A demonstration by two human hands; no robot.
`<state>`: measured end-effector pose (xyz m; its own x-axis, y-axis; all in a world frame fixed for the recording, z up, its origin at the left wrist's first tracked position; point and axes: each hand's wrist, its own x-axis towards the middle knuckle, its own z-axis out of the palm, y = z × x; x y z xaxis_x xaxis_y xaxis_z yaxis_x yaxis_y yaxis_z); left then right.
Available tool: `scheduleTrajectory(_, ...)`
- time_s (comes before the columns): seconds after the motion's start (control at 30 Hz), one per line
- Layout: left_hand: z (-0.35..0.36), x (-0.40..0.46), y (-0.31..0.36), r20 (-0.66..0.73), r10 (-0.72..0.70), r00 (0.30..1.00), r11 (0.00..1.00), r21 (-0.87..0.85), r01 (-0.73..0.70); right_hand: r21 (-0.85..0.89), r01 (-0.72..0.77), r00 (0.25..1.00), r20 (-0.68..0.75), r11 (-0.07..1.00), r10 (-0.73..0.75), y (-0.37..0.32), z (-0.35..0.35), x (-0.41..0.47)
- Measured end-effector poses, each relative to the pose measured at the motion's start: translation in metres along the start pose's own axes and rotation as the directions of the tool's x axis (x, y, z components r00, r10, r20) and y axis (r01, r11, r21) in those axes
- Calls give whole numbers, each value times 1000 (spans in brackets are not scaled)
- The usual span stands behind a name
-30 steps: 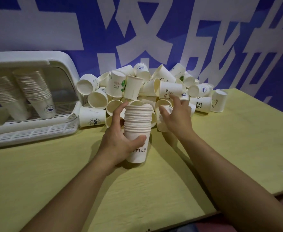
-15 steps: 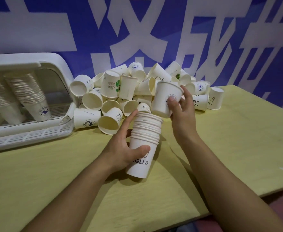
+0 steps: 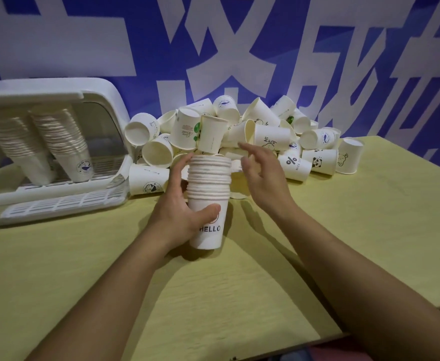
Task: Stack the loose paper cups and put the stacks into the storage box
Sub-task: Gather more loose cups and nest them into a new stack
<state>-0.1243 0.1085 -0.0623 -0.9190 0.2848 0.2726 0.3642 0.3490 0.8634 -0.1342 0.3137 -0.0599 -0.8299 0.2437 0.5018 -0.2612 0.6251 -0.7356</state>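
Note:
My left hand point(image 3: 180, 214) grips a stack of white paper cups point(image 3: 209, 188) standing on the yellow table point(image 3: 370, 230); the bottom cup reads HELLO. Just right of the stack's top, my right hand point(image 3: 262, 175) hovers with its fingers spread and holds nothing. Behind both hands lies a pile of loose paper cups point(image 3: 265, 134), many on their sides. At the left stands the white storage box point(image 3: 65, 152), open at the front, with two leaning cup stacks point(image 3: 60, 142) inside.
A blue wall with large white characters point(image 3: 213, 48) rises right behind the pile. The table's front edge point(image 3: 318, 337) runs across the lower right. The box's slatted white door point(image 3: 60, 204) lies folded down on the table.
My right hand took a loose cup from the pile and set it onto the stack, then let go. The stack, tilted half a second ago, now stands upright in my left hand.

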Motion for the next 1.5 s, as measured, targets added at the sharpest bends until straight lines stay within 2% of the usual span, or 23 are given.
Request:
scheduleTrajectory(0.07, -4, 1, -1, -18, -18, 1000, 1000, 14, 18, -320, 60, 985, 175, 945, -3, 6, 7, 10)
scheduleTrajectory(0.1, -5, 1, -1, -11, -24, 1000, 999, 23, 25, -407, 68, 973, 228, 911, 29, 9, 12, 10)
scheduleTrajectory(0.17, -6, 0, -4, 1, -32, 999, 999, 32, 32, -411, 38, 973, 223, 911, 60, 18, 21, 2)
scheduleTrajectory(0.33, -5, -1, -1, 11, -40, 999, 996, 86, 39, -256, -11, 999, 29, 967, 19, 18, 15, 0)
scheduleTrajectory(0.43, -4, -6, 7, 18, -5, 1000, 980, 201, 1, 7, 36, 986, -160, 999, -34, 9, -5, 2)
scheduleTrajectory(0.5, -4, -8, 10, 18, 30, 999, 962, 273, -34, 259, 96, 957, -290, 961, -18, 0, -20, 0)
scheduleTrajectory(0.57, -3, -10, 13, 22, 73, 997, 937, 340, -76, 481, 138, 951, -310, 866, 20, -8, -30, -5)
scheduleTrajectory(0.6, -2, -10, 14, 28, 90, 996, 921, 377, -94, 530, 158, 955, -298, 833, 9, -10, -32, -6)
scheduleTrajectory(0.73, -1, -11, 13, 54, 130, 990, 877, 460, -140, 565, 163, 982, -175, 809, -75, -14, -29, -10)
scheduleTrajectory(0.87, -5, -11, 12, 87, 133, 987, 870, 466, -158, 450, 114, 993, -39, 885, -108, -20, -25, -11)
scheduleTrajectory(0.93, -5, -12, 12, 110, 148, 983, 853, 489, -183, 276, 162, 979, 75, 947, -189, -25, -20, -15)
scheduleTrajectory(1.0, -6, -13, 11, 105, 139, 985, 861, 478, -172, 145, 242, 943, 197, 959, -268, -33, -12, -20)
scheduleTrajectory(1.1, -7, -13, 11, 50, 115, 992, 924, 361, -125, 107, 292, 897, 313, 950, -311, -47, 0, -23)
scheduleTrajectory(1.17, -8, -12, 11, 13, 110, 994, 961, 255, -110, 111, 238, 887, 381, 965, -263, -52, 4, -21)
scheduleTrajectory(1.2, -11, -10, 10, 4, 112, 994, 970, 218, -111, 156, 166, 889, 403, 974, -217, -53, 5, -19)
scheduleTrajectory(1.27, -22, -7, 6, -25, 117, 993, 979, 168, -112, 280, 22, 921, 368, 960, -128, -53, 5, -15)
scheduleTrajectory(1.33, -41, -6, -3, -103, 95, 990, 994, 69, -88, 296, -8, 971, 230, 955, -64, -53, 11, -10)
scheduleTrajectory(1.4, -58, -4, -14, -157, 36, 987, 998, -49, -44, 150, 60, 982, 169, 987, -85, -49, 21, -3)
scheduleTrajectory(1.43, -64, -4, -20, -163, 8, 987, 996, -88, -23, 48, 123, 969, 212, 991, -130, -46, 27, 1)
scheduleTrajectory(1.5, -73, -5, -30, -173, -32, 984, 991, -136, 8, -171, 274, 901, 390, 946, -190, -36, 37, 8)
